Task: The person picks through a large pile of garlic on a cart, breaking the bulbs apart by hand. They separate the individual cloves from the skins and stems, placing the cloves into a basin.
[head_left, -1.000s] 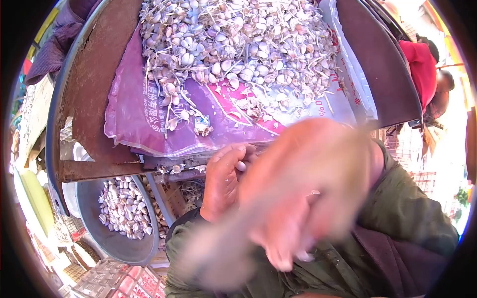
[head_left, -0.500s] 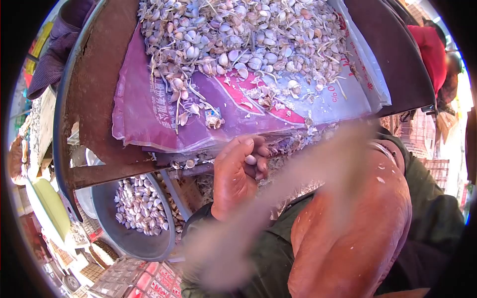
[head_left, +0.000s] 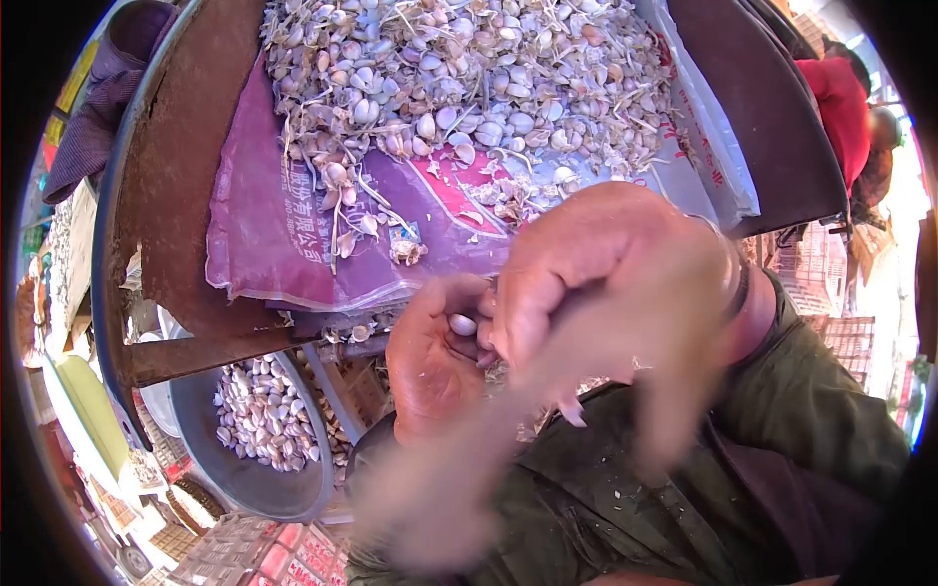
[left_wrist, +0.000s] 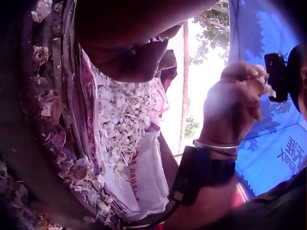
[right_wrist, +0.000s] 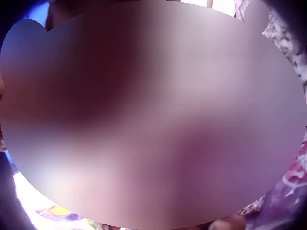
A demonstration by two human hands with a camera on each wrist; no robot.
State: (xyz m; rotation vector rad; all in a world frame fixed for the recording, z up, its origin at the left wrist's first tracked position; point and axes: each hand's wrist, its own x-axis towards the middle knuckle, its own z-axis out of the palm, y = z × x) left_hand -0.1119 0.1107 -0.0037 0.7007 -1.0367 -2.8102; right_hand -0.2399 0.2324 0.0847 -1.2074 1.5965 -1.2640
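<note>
In the head view my left hand [head_left: 430, 361] sits just below the front edge of the pile's bag, palm up, with curled fingers holding a whitish garlic clove [head_left: 462, 324]. My right hand [head_left: 596, 264] is close beside it, its fingertips at the left fingers. A blurred pale shape partly covers the right hand. The left wrist view shows the right hand pinching a small pale piece of garlic [left_wrist: 268, 90]. Blur fills most of the right wrist view. A broad heap of garlic cloves [head_left: 469, 78] with dry stalks and skins lies beyond the hands.
Under the heap is a purple printed bag [head_left: 264, 234] on a rusty metal stand [head_left: 195, 186]. A grey basin [head_left: 244, 488] of cloves stands lower left, near a crate [head_left: 234, 552]. A person in red [head_left: 837, 107] is at the far right.
My right hand moved down and right, away from the left hand, then came back up beside it. The left hand keeps the clove in its curled fingers.
</note>
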